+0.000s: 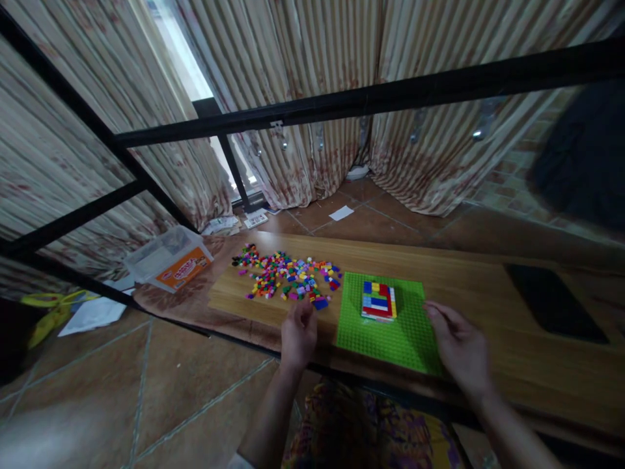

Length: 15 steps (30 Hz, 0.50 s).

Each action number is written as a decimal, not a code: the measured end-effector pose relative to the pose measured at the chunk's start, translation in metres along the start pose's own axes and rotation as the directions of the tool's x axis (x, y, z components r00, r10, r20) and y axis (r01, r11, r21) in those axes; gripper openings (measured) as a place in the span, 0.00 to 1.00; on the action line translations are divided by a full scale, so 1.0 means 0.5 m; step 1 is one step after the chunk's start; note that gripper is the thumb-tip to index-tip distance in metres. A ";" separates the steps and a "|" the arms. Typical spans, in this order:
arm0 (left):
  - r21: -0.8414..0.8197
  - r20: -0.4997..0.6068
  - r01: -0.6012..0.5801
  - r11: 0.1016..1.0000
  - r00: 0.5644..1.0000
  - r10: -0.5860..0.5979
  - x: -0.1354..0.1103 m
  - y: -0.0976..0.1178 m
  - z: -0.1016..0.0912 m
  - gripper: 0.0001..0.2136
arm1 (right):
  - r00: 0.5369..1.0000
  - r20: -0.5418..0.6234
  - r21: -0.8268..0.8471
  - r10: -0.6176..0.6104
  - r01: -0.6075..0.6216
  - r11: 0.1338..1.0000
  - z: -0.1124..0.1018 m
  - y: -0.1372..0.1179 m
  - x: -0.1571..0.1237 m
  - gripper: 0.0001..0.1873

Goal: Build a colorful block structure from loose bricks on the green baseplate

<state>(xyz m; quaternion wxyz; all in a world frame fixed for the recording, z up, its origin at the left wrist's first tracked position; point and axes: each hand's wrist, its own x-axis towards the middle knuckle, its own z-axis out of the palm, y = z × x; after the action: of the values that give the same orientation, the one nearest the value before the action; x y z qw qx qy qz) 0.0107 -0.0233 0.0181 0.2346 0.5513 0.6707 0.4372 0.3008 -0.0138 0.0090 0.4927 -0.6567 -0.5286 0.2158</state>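
Note:
A green studded baseplate (385, 345) lies on the wooden board. A small block of toy bricks (379, 301) in red, blue, yellow and white is built up on it. My left hand (299, 335) is closed, its fingertips beside a blue brick (320, 303) at the near edge of the loose brick pile (280, 273). Whatever its fingers hold, if anything, is hidden. At the baseplate's right edge, my right hand (459, 345) has its thumb and fingers pressed together. Anything between them is too small to make out.
A clear plastic box (168, 257) with an orange label stands left of the pile. On the right of the wooden board (488, 306) lies a dark flat object (556, 301). Black metal bars (342, 104) cross in front of striped curtains (312, 58). White paper (341, 213) rests on the tiled floor.

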 end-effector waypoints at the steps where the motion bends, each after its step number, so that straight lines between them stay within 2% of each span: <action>1: 0.031 0.002 -0.012 0.999 1.000 0.012 0.000 -0.001 0.001 0.13 | 1.000 0.001 -0.026 -0.003 0.003 1.000 -0.006 0.011 -0.006 0.20; 7: 0.168 -0.011 0.002 0.986 1.000 -0.001 0.011 -0.005 0.007 0.12 | 0.999 -0.036 -0.181 -0.018 0.011 0.984 -0.027 0.059 -0.022 0.20; 12: 0.261 -0.010 0.012 0.965 1.000 -0.009 0.023 -0.005 0.009 0.11 | 1.000 -0.025 -0.258 -0.016 0.009 0.966 -0.026 0.067 -0.024 0.20; 15: 0.351 -0.013 0.005 0.937 1.000 0.000 0.033 -0.002 0.015 0.10 | 0.998 -0.014 -0.287 -0.060 0.053 0.956 -0.023 0.069 -0.025 0.21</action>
<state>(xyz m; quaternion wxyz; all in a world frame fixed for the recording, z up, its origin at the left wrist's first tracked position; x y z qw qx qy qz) 0.0113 -0.0051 0.0164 0.1290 0.5806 0.7401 0.3139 0.3225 -0.0283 -0.0193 0.4042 -0.7082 -0.5672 0.1156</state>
